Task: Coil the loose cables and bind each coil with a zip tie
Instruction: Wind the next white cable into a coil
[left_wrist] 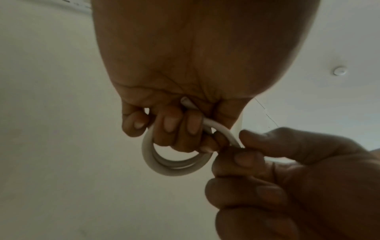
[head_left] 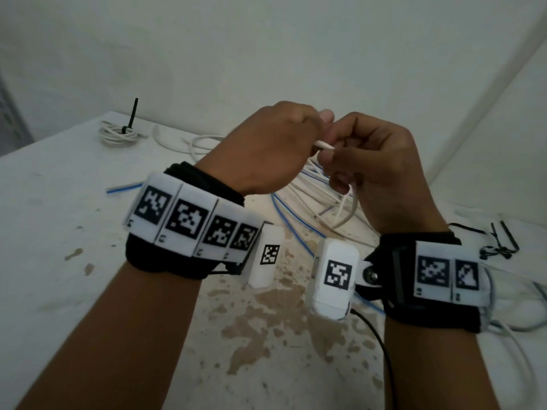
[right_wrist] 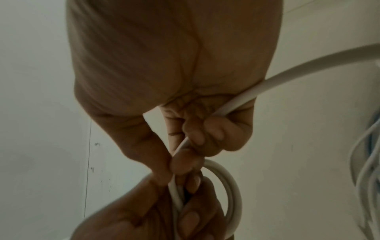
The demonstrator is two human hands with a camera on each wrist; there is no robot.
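Observation:
Both hands are raised above the table. My left hand (head_left: 310, 134) (left_wrist: 180, 129) curls its fingers round a small coil of white cable (left_wrist: 164, 164) of a few loops. My right hand (head_left: 334, 161) (right_wrist: 180, 159) pinches the same white cable (right_wrist: 308, 69) right beside the coil, and the cable runs back through its palm towards the table. A short cable end (head_left: 324, 145) sticks out between the two hands. A finished white coil (head_left: 118, 133) bound with a black zip tie lies at the table's far left corner.
A tangle of loose white and blue-striped cables (head_left: 310, 199) lies on the table (head_left: 59, 232) under the hands. Spare black zip ties (head_left: 500, 241) lie at the right. A short blue-striped piece (head_left: 124, 186) lies left of centre. White walls close the back and right.

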